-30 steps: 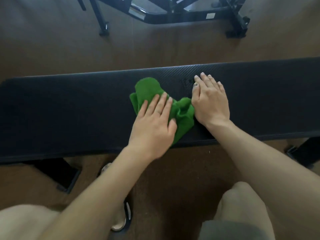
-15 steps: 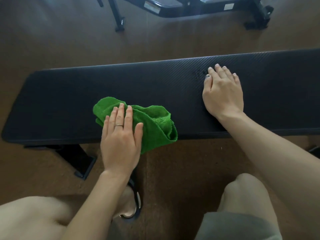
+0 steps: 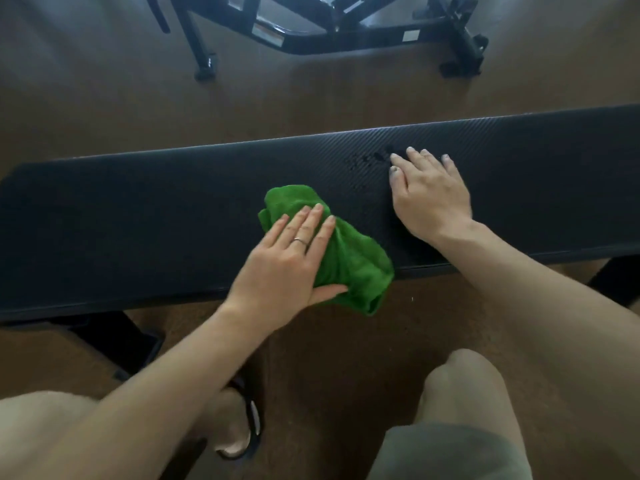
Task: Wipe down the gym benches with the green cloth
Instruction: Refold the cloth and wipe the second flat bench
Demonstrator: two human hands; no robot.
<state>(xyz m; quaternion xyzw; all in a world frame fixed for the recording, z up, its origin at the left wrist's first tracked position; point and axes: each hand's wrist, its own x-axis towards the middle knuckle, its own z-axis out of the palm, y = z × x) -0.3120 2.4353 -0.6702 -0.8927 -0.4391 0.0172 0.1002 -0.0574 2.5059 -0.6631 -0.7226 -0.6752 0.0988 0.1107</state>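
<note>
Fingers (image 3: 313,220) of the left hand (image 3: 284,268) lie flat on the green cloth (image 3: 349,261) mid-desk (image 3: 138,216), right hand (image 3: 429,195) spread flat beside it, so I'd guess plenty's left unwiped.

a gym room: long black padded bench (image 3: 173,209) in the foreground, black steel frame of further exercise equipment (image 3: 332,32) behind, brown floor (image 3: 104,109) throughout.
</note>
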